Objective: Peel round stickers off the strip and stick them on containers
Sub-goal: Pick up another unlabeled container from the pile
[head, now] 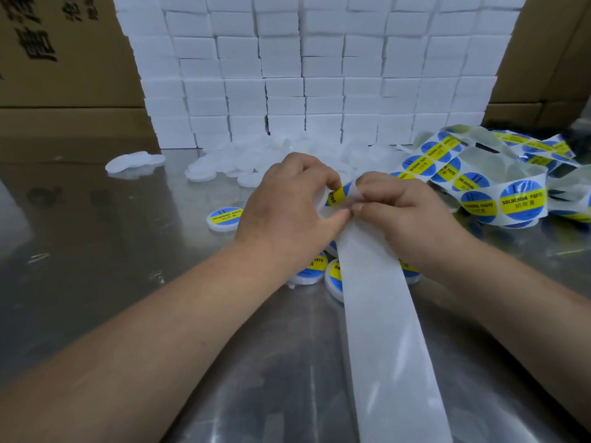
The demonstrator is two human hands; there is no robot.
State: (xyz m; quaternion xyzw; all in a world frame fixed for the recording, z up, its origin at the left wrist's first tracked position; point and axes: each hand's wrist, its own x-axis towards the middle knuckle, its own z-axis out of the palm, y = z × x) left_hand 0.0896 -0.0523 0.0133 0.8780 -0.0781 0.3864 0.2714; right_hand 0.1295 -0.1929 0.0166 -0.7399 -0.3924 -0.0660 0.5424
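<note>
My left hand (287, 203) pinches a round blue-and-yellow sticker (338, 195) at the top of the white backing strip (380, 314). A white round container seems to sit under that hand, mostly hidden. My right hand (406, 215) grips the strip beside the sticker. The bare strip runs down toward me. The full strip of stickers (499, 199) piles up at the right. Labelled containers lie at the left (224, 218) and under my wrists (311, 271).
Several unlabelled white containers (230, 164) are heaped in front of a wall of white boxes (303, 75). Another small heap (134, 161) lies to the left. Cardboard cartons (64, 59) stand at both sides. The surface is shiny metal (112, 251).
</note>
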